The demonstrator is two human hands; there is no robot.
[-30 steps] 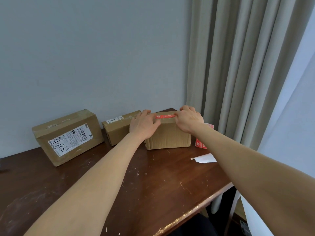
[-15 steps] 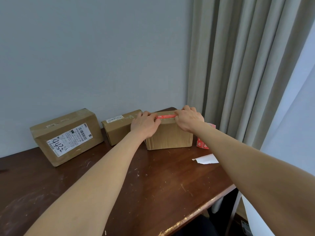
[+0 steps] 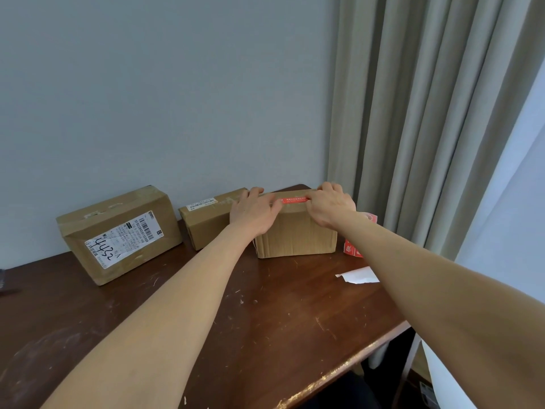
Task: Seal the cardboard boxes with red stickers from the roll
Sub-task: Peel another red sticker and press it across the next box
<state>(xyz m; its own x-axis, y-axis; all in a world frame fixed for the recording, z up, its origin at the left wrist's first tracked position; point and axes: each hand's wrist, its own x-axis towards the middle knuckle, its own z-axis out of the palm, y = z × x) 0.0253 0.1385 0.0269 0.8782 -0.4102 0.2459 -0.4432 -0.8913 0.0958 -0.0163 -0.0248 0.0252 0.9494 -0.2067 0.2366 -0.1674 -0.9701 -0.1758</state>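
A grey wall (image 3: 162,84) and a long beige curtain (image 3: 427,113) stand behind a dark wooden table (image 3: 265,320) whose surface has many scratches. Three cardboard boxes stand in a row at the far side of the table, near the wall. The biggest one, the labelled box (image 3: 165,222), is on the left and tilts back a little, with "4452" written by hand on its shipping label. The right box (image 3: 295,234) stands upright, and the smaller middle box (image 3: 206,228) stands just beside it.

The left hand (image 3: 253,211) rests over the top left corner of the right box, fingers relaxed along the top, thumb at the left end of the sticker. The right hand (image 3: 330,203) is at the top right corner with bent fingers whose tips come down on the other end; I cannot tell if they pinch or only press.

The sticker roll (image 3: 352,250) stands right of this box, partly hidden by the right forearm. A white paper scrap (image 3: 358,276) lies near it. The red sticker (image 3: 293,199) lies along the top front edge of the right box, between the two hands.
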